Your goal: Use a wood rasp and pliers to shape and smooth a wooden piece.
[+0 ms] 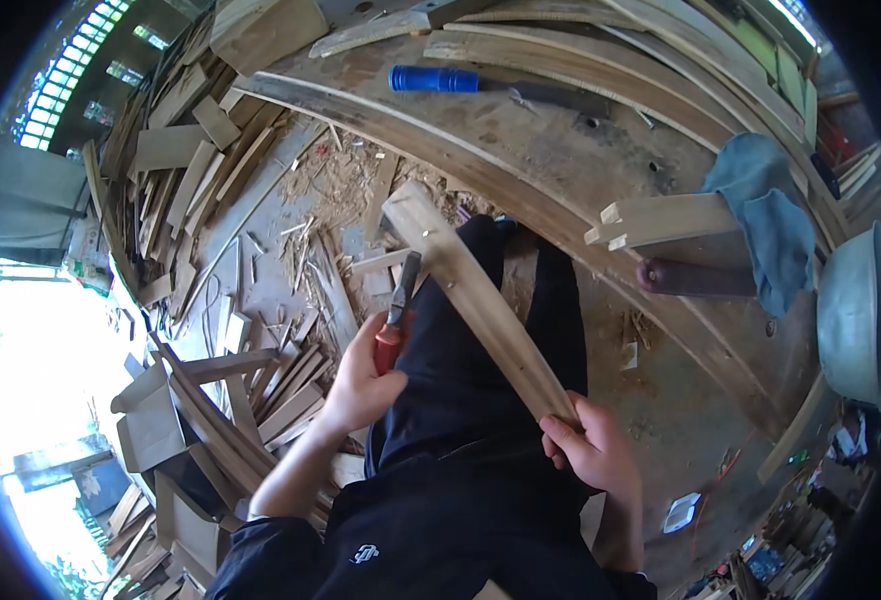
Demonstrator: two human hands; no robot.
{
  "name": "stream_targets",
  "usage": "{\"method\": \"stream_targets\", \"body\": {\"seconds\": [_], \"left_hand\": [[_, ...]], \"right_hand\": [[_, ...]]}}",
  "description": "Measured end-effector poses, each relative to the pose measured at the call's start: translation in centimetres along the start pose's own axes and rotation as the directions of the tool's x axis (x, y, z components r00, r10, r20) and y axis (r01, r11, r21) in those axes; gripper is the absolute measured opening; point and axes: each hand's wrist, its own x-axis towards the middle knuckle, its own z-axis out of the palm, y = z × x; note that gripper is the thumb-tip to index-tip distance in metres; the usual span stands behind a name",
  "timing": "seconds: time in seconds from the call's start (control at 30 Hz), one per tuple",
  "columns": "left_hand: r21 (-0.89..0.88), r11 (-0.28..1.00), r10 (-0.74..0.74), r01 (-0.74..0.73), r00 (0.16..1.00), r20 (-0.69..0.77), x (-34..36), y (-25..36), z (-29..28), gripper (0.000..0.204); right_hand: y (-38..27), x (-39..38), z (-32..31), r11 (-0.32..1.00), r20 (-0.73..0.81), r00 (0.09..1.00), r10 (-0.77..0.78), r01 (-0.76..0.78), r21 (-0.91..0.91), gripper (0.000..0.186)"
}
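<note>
My left hand [361, 380] is closed round the red handles of a pair of pliers [400, 300], its dark metal jaws pointing up and away from me. The jaws sit close to the left edge of a pale wooden board [486, 315]; whether they touch it I cannot tell. The board slants across my lap, far end to the left, with a small raised spot showing on its upper face. My right hand [591, 445] grips the near end, thumb on top.
A long wooden beam [441, 150] crosses beyond my legs. Past it lie a blue-handled tool [436, 79], wood blocks [671, 220], a grey-blue cloth [766, 220] and a metal basin [854, 312]. Scrap wood [186, 170] piles up at left, near an open cardboard box [151, 425]. Shavings [346, 180] litter the floor.
</note>
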Motion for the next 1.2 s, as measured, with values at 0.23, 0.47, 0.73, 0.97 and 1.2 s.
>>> {"method": "stream_targets", "body": {"seconds": [0.23, 0.47, 0.73, 0.97, 1.2], "left_hand": [[0.526, 0.834, 0.323, -0.168, 0.921, -0.218, 1.0, 2.4, 3.1, 0.066], [0.604, 0.753, 0.468, -0.26, 0.858, -0.214, 1.6, 1.7, 4.0, 0.065], [0.676, 0.694, 0.563, -0.247, 0.771, -0.296, 2.1, 1.5, 5.0, 0.071], [0.737, 0.63, 0.648, -0.245, 0.69, -0.324, 2.4, 0.4, 4.8, 0.074], [0.704, 0.676, 0.603, -0.217, 0.713, -0.359, 2.3, -0.2, 4.1, 0.064]], "right_hand": [[-1.2, -1.2, 0.3, 0.993, -0.156, 0.984, -0.083, 0.068, -0.098, 0.015], [-1.5, -1.3, 1.2, 0.966, -0.235, 0.957, -0.169, 0.114, -0.23, 0.013], [-1.4, -1.0, 2.7, 0.713, -0.271, 0.833, -0.483, 0.195, -0.674, 0.031], [0.1, -1.0, 3.7, 0.603, -0.237, 0.763, -0.601, 0.239, -0.761, 0.056], [0.8, -0.3, 4.0, 0.593, -0.268, 0.743, -0.613, 0.209, -0.778, 0.057]]}}
